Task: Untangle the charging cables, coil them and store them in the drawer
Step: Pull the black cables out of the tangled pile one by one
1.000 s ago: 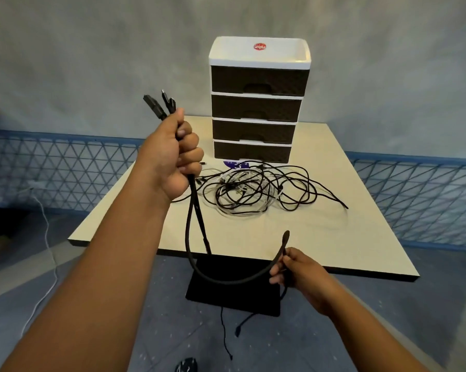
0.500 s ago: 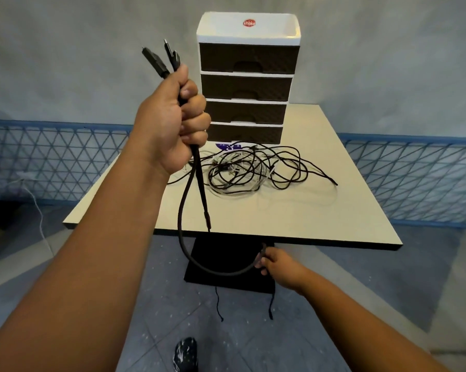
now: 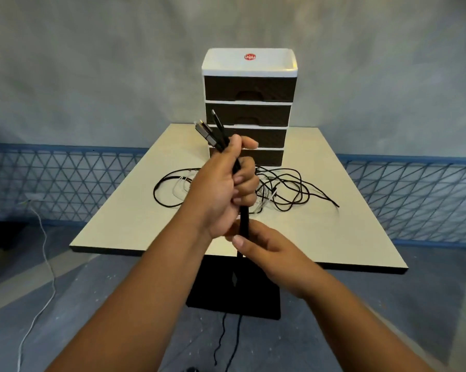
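On table (image 3: 135, 224), drawer unit (image 3: 249, 108) closed, both hands gripping black cable (image 3: 244, 224)

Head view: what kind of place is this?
Probably a plain indoor room set up for a tidying job: a pale table before a bare grey wall, a plastic drawer unit, and blue lattice fencing behind.

Red "Uniplus" sticker on drawer unit (image 3: 249, 64) white top
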The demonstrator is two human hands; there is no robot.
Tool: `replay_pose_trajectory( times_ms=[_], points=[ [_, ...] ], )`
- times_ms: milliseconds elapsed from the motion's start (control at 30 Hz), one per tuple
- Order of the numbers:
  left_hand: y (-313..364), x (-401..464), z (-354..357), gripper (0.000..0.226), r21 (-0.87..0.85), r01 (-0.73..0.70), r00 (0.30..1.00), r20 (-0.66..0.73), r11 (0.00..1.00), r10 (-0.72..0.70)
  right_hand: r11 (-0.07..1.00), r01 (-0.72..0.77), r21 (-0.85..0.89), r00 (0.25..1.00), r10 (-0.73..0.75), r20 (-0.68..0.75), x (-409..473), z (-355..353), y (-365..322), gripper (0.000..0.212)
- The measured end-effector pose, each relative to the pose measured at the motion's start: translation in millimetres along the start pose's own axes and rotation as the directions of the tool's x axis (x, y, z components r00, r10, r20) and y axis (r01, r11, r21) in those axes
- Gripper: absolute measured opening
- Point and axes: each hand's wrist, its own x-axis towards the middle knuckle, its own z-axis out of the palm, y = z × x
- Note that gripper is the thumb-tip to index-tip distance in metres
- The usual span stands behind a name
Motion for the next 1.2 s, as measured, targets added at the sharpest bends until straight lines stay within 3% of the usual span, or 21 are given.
replay_pose_trajectory(
  times_ms=[133,267,400,500,667,767,900,1000,1200],
  points=[
    [-0.3,2.4,-9.5,0.027,0.023,-0.046,0.998,-0.033,0.999,0.046,0.974,0.036,0.224,0.998,-0.023,-0.063,-0.6,27.8,6.1,0.033],
    [7.1,6.9,-26.8,0.025,0.006,-0.071,0.991,-0.109,0.997,0.071,0.954,0.04,0.297,0.995,-0.012,-0.097,3.4,31.2,15.5,0.029],
    [16.1,12.5,-46.7,0.029,-0.13,-0.083,0.986,-0.154,0.988,0.062,0.991,-0.012,0.133,0.999,0.018,-0.047,14.5,31.6,24.3,0.032],
    [20.4,14.1,-64.1,0.035,-0.224,-0.089,0.988,-0.145,0.971,0.057,0.993,-0.025,0.117,0.997,0.033,-0.071,22.3,36.0,29.0,0.036],
    [24.4,12.0,-86.0,0.036,-0.079,-0.116,0.986,-0.126,0.99,0.105,0.985,-0.054,0.161,0.998,0.055,-0.003,39.4,41.1,38.3,0.036],
    [24.6,16.6,-103.4,0.038,-0.102,-0.078,0.99,-0.129,0.992,0.064,0.992,-0.093,0.09,0.993,0.086,0.076,56.6,38.6,44.5,0.032],
    [21.6,28.9,-133.1,0.039,-0.185,-0.061,0.972,-0.233,0.981,0.017,0.994,-0.074,-0.077,0.991,0.081,0.106,83.8,35.6,50.9,0.022],
    [22.3,42.6,-159.4,0.041,-0.188,-0.06,0.939,-0.343,0.98,-0.008,0.988,-0.147,-0.054,0.98,0.153,0.126,109.3,36.4,53.0,0.015],
    [28.7,71.8,-213.2,0.04,-0.192,-0.054,0.899,-0.437,0.98,-0.036,0.98,-0.139,-0.141,0.978,0.158,0.137,166.6,39.5,58.7,0.028]
  ],
)
